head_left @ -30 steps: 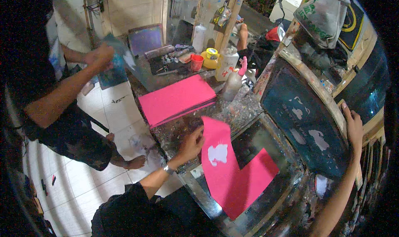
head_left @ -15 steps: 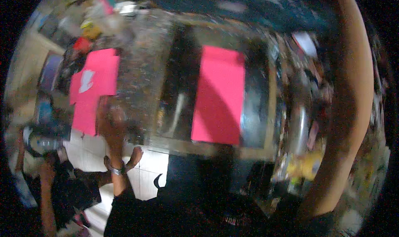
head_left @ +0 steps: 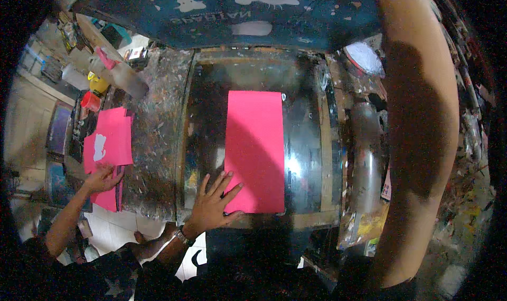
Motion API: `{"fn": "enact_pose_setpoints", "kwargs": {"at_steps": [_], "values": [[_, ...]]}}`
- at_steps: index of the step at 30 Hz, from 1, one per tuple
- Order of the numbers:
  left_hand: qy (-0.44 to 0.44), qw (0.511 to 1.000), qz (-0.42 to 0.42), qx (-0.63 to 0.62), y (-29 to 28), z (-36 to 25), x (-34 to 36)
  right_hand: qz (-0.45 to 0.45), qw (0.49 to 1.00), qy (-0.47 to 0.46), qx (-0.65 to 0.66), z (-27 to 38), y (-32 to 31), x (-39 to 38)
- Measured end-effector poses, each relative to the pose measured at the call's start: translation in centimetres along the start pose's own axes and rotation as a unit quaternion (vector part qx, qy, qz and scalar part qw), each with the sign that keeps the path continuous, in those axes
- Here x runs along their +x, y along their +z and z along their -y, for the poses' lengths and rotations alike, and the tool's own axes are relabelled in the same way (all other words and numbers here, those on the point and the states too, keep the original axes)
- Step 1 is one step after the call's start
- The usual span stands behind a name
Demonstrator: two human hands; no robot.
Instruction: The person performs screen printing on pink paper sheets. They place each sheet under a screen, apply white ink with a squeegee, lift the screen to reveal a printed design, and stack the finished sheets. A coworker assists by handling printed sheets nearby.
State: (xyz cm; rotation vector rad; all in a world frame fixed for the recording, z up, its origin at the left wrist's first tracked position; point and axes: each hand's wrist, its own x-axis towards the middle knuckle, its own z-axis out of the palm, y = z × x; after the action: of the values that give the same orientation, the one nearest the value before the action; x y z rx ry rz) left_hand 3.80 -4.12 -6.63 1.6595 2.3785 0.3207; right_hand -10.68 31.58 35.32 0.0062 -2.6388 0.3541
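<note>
A flat pink rectangular sheet (head_left: 254,142) lies lengthwise on a dark glossy board (head_left: 309,142). My left hand (head_left: 214,201) rests at its lower left edge, fingers spread, some fingertips on the pink surface. My right forearm (head_left: 422,142) rises along the right side of the view, and its hand is beyond the upper edge. Over the far side of the board a dark framed screen (head_left: 211,21) with pale printed shapes stands tilted up. What my right hand touches there cannot be seen.
At the left, a co-worker's hand (head_left: 103,179) touches a stack of pink pieces (head_left: 113,134) with a white print. A red cup (head_left: 91,101) and a cloudy bottle (head_left: 129,80) stand beyond. Right of the board are a shiny cylinder (head_left: 365,166) and a white container (head_left: 364,58).
My left hand has moved right from beside the pink stack onto the pink sheet's edge. The co-worker's hand has reached the stack. The view has shifted, showing more of the screen.
</note>
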Motion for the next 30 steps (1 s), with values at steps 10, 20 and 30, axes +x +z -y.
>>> {"fn": "enact_pose_setpoints", "kwargs": {"at_steps": [10,20,30], "values": [[0.026,0.999,-0.046,0.006,0.7,0.3,0.2,-0.005,0.988,0.082,-0.129,3.6,-1.2,-6.0],[-0.085,0.657,-0.455,-0.595,-8.9,-2.2,0.3,-0.224,0.957,-0.063,-0.174,7.6,11.6,-25.1],[-0.297,0.631,-0.303,-0.65,3.6,0.7,-4.9,0.225,0.97,0.056,-0.067,4.8,21.9,-35.8]]}}
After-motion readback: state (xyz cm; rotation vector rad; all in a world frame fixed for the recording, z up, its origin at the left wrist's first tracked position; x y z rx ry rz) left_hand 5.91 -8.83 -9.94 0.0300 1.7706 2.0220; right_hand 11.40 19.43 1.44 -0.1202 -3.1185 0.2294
